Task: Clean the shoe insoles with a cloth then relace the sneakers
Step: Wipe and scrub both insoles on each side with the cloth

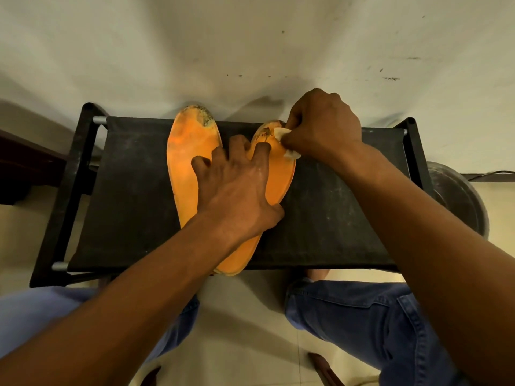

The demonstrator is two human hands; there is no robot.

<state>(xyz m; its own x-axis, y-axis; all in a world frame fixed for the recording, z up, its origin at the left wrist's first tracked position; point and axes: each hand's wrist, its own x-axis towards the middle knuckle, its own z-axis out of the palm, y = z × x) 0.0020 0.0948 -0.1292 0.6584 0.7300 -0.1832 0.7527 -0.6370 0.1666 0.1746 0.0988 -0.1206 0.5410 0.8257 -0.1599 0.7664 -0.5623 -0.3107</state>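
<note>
Left hand (237, 188) flat, pinning right insole (278, 174); right hand (323, 126) pinching white cloth (281, 132) at grimy toe: short firm strokes, keep the pin.

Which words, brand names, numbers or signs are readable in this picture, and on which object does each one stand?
None can be read.
Left insole: worn dark patch at the toe, no print.
Right insole: dark marks at the toe, not letters.
White cloth and black fabric shelf: no text.
</note>
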